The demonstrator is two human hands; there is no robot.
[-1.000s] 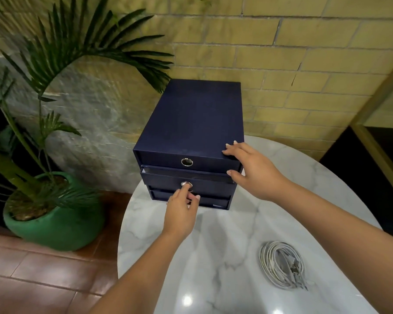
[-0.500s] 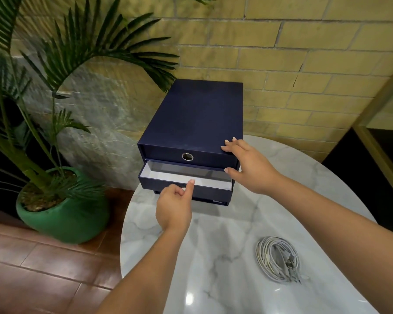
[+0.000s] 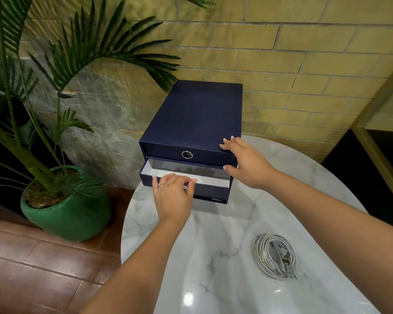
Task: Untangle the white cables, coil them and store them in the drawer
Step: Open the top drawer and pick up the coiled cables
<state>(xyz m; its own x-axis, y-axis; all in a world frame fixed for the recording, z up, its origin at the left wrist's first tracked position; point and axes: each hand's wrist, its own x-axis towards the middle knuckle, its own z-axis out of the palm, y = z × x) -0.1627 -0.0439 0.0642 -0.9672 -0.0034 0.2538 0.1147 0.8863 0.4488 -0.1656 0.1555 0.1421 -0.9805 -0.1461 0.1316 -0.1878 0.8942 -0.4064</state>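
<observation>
A navy drawer box (image 3: 197,116) stands at the back of the round marble table (image 3: 213,234). Its middle drawer (image 3: 211,189) is pulled partly out, showing a white inside with nothing visible in it. My left hand (image 3: 171,196) lies over the drawer's front edge, fingers curled on the rim, thumb by the ring pull. My right hand (image 3: 245,164) braces the box's front right corner, fingers on top and thumb on the side. The coiled white cables (image 3: 275,256) lie on the table to the right, near my right forearm, touched by neither hand.
A palm in a green pot (image 3: 64,211) stands on the brown tiled floor left of the table, fronds reaching toward the box. A yellow brick wall runs behind. A gold frame edge (image 3: 377,155) stands at the right.
The middle drawer has slid out from shut to partly open. My left hand moved from pinching the ring pull to gripping the drawer's front rim. My right hand stayed on the box corner.
</observation>
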